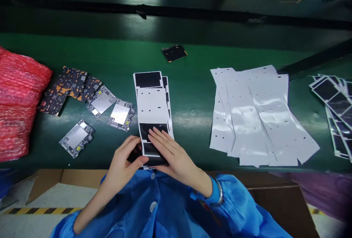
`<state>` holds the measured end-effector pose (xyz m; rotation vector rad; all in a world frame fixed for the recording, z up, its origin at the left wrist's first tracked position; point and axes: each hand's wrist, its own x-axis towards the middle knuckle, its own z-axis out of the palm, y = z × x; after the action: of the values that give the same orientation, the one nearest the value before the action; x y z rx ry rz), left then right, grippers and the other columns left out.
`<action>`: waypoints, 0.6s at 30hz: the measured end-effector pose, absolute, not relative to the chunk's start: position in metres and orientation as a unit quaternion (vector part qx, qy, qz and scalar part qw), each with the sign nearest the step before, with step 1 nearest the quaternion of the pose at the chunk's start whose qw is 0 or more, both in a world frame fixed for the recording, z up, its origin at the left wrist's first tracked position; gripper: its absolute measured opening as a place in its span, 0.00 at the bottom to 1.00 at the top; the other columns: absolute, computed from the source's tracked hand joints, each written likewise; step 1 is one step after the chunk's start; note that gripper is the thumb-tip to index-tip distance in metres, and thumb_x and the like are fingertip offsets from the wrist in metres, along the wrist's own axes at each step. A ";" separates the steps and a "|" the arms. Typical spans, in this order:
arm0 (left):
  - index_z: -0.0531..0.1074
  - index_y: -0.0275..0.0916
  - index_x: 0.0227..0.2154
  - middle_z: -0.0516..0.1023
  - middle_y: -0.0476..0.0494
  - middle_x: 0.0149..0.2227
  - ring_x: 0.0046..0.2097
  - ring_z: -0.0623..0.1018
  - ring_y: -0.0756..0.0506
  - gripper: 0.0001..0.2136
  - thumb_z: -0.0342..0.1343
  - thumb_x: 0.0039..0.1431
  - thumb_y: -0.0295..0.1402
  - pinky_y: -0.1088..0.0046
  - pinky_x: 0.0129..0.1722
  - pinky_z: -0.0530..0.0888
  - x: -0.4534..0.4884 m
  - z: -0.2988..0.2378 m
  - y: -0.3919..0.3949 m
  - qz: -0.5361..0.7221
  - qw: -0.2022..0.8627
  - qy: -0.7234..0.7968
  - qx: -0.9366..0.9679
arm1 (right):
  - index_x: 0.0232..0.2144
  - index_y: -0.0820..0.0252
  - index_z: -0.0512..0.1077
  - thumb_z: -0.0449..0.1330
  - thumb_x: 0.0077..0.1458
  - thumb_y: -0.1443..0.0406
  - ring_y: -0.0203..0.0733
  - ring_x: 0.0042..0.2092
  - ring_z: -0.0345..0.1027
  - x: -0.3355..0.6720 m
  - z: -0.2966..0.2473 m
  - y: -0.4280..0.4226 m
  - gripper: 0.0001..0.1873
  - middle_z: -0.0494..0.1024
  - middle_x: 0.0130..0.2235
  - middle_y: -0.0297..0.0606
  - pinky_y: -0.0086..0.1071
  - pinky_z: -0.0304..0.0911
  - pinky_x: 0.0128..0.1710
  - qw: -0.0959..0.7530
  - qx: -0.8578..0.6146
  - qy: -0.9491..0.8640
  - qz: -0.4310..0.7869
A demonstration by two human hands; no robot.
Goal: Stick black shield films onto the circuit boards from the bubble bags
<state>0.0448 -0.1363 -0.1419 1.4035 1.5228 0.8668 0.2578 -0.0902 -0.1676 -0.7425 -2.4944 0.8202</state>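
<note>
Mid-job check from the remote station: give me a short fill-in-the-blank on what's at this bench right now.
The right hand rests its fingers on a ____ patch of the white backing strip.
The circuit boards lie to the person's ____ of that strip.
The loose white sheets lie to the person's ____ of it.
The sleeve is ____.

Missing words: black; left; right; blue.

1. Single head-worn view, looking forward and down from just above the blue smock [154, 208].
2. Close over the left hand [119, 166] and right hand [172, 153].
3. Green workbench [192, 65] spanning the frame's middle.
</note>
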 end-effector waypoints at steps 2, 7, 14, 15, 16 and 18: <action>0.77 0.39 0.38 0.76 0.45 0.35 0.35 0.76 0.48 0.10 0.58 0.63 0.40 0.75 0.34 0.73 0.052 -0.141 -0.133 0.373 0.495 0.602 0.503 | 0.73 0.67 0.42 0.64 0.59 0.49 0.54 0.74 0.46 0.258 -0.157 -0.089 0.54 0.59 0.70 0.58 0.53 0.56 0.70 0.214 -0.267 -0.889 0.303; 0.77 0.38 0.31 0.67 0.50 0.28 0.28 0.69 0.53 0.06 0.59 0.63 0.34 0.79 0.25 0.65 0.060 -0.137 -0.129 0.422 0.471 0.592 0.499 | 0.56 0.61 0.73 0.63 0.63 0.59 0.48 0.59 0.74 0.259 -0.130 -0.070 0.21 0.82 0.53 0.47 0.46 0.75 0.58 0.314 -0.281 -0.860 0.286; 0.76 0.40 0.36 0.68 0.50 0.29 0.30 0.70 0.52 0.04 0.56 0.65 0.29 0.78 0.28 0.67 0.071 -0.132 -0.132 0.422 0.361 0.585 0.591 | 0.38 0.65 0.78 0.59 0.65 0.71 0.43 0.40 0.81 0.249 -0.114 -0.053 0.07 0.86 0.37 0.42 0.37 0.80 0.42 0.319 -0.248 -0.895 0.189; 0.76 0.39 0.36 0.68 0.50 0.29 0.30 0.70 0.52 0.04 0.56 0.65 0.28 0.78 0.29 0.68 0.073 -0.132 -0.132 0.425 0.354 0.582 0.597 | 0.36 0.64 0.78 0.59 0.64 0.72 0.43 0.38 0.81 0.248 -0.114 -0.054 0.07 0.85 0.35 0.41 0.37 0.80 0.41 0.319 -0.251 -0.897 0.178; 0.75 0.39 0.36 0.68 0.50 0.30 0.31 0.71 0.52 0.04 0.56 0.65 0.28 0.78 0.29 0.69 0.074 -0.132 -0.132 0.427 0.348 0.579 0.600 | 0.35 0.64 0.77 0.59 0.63 0.73 0.42 0.38 0.80 0.247 -0.114 -0.054 0.07 0.85 0.34 0.41 0.37 0.79 0.40 0.322 -0.257 -0.896 0.167; 0.75 0.39 0.36 0.69 0.50 0.30 0.31 0.71 0.52 0.04 0.56 0.65 0.27 0.78 0.30 0.69 0.076 -0.133 -0.133 0.429 0.342 0.578 0.604 | 0.34 0.61 0.77 0.59 0.62 0.74 0.42 0.36 0.80 0.248 -0.114 -0.054 0.08 0.84 0.32 0.39 0.36 0.78 0.38 0.336 -0.281 -0.882 0.174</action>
<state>0.0760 -0.1326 -0.1331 1.5718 1.5025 1.1154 0.2478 -0.0539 -0.1138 -0.7339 -2.2998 0.4532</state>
